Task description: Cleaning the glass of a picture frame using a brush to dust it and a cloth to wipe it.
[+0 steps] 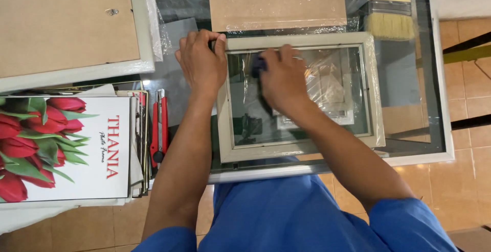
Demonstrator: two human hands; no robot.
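A pale picture frame [299,150] lies flat on the glass-topped bench [414,129], just in front of the person, partly wrapped in clear plastic film. The left hand [201,63] rests on the frame's upper left corner, fingers curled over the edge and pressing it down; its grip is closed on the frame's corner. The right hand [282,81] lies on the glass pane inside the frame, near the top edge, with its grip clenched around a small dark blue cloth [259,66] that touches the pane.

Beyond the frame, a brown backing board [276,1] in plastic wrap lies on the bench, and a wide paintbrush [391,14] with pale bristles lies to its right. A larger frame [66,27] lies face down at the upper left. To the left of the person's left forearm, a red utility knife [159,127] lies beside a stack of printed sheets [66,150] showing red tulips. The floor below is tan tile.
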